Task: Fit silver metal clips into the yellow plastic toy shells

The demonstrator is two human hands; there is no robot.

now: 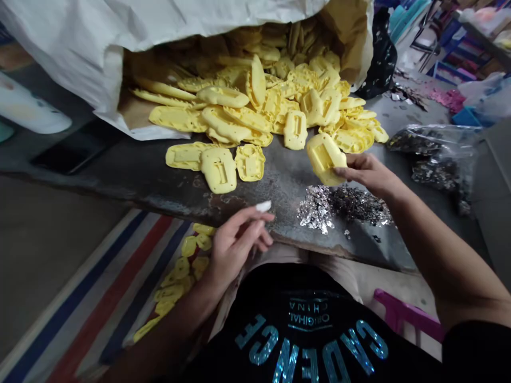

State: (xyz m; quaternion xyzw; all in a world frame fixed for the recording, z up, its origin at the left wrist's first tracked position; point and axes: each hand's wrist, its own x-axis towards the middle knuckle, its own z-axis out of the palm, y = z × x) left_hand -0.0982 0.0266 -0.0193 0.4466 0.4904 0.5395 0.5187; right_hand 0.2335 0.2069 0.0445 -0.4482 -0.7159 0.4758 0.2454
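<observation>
My right hand (369, 173) grips a yellow plastic shell (321, 155) with a rectangular slot by its lower right edge, just above the tabletop. Beneath it lie a pile of shiny silver metal bits (315, 207) and a darker heap of small metal pieces (355, 205). My left hand (239, 239) hovers at the table's front edge, empty, with fingers loosely bent and apart; a white covering wraps one fingertip. Beyond it, a slotted yellow shell (219, 170) lies on the table beside a smaller yellow shell (250, 162) with its ribbed inside up.
A large white paper sack (107, 80) lies on its side, spilling many yellow shells. A dark phone (75, 146) rests at left. Clear bags of metal pieces (439, 154) sit at right. Below, a striped sack (104, 298) holds yellow shells; a pink stool (407, 314) stands lower right.
</observation>
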